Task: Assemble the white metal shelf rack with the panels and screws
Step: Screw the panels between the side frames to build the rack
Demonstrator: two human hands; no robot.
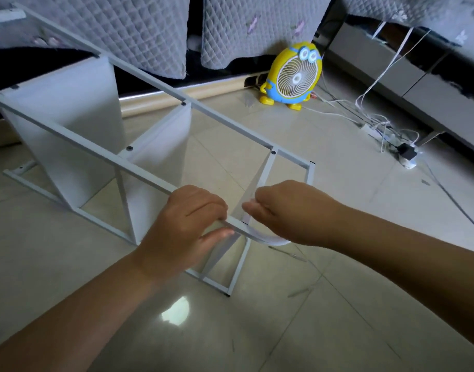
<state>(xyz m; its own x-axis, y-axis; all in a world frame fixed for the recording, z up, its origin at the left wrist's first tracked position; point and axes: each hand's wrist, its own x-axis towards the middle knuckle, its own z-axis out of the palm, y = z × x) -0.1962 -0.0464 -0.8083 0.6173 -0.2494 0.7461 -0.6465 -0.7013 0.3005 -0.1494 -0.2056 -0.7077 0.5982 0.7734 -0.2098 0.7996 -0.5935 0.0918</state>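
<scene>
Head view: white shelf rack [139, 167] lies on its side on the floor [270, 334]. My left hand [187, 224] grip wraps the near frame rail to steady it. Right hand [281, 210] grip is curled at the last panel [253, 196] corner, likely seating it; what it pinches, can't tell.

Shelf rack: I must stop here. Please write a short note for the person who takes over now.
The left hand grips the rack by its near rail; the rack lies on its side on the floor. The right hand pinches the third panel at its near edge. Done: left panel and middle panel sit in the frame, dark screws at their joints. Left: seat and screw the third panel.
</scene>
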